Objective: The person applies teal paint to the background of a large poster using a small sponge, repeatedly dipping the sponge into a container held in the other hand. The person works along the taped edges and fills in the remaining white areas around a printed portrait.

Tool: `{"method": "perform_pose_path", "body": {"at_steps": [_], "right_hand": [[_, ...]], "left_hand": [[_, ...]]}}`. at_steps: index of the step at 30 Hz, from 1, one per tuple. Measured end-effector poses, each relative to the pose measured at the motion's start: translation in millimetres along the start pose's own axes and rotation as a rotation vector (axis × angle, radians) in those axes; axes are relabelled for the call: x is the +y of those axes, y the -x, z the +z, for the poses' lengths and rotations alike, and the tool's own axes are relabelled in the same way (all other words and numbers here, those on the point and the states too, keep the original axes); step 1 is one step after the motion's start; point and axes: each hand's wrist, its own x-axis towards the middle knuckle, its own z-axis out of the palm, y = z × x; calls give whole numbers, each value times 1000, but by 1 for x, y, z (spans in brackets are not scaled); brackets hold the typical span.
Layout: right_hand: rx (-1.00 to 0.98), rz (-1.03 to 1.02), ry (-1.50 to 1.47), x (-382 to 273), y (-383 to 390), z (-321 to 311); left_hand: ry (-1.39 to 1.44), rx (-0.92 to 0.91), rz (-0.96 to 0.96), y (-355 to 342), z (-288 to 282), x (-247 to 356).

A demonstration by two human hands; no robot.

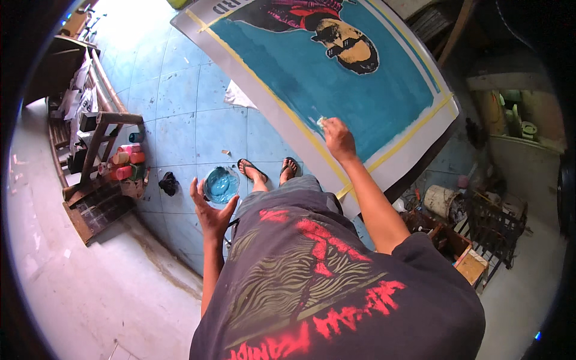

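Observation:
My right hand (339,141) is closed round a small whitish wad (321,122), perhaps sponge or cloth, mostly hidden by the fingers. It presses against the blue painted ground of a large poster (372,102), near the left strip of yellow masking tape (281,105); a pale, wet-looking streak shows beside the wad. The poster carries a painted figure (345,45) at its far end. My left hand (213,210) hangs in the air with its fingers spread and holds nothing. Just beyond it, a round tub of blue paint (221,185) sits on the floor by my feet.
Several red and orange paint bottles (127,161) stand at the left beside a wooden frame (99,144). A crumpled black bag (168,183) lies on the blue tiles. To the right are a pale bucket (442,201), a wooden box (471,264) and a dark crate (495,225).

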Motion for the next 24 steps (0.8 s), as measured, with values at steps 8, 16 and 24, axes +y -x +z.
{"method": "perform_pose_path", "body": {"at_steps": [8,16,24], "right_hand": [[-105,447,-914,-74,-27,-71],[-238,-248,-414,-164,-28,-90],[-112,-327,-263,-163,-25,-65]], "left_hand": [[29,-86,183,-43,54,33],[-45,-153,426,-66,85,72],[-67,-166,510,-72,91,88]]}}
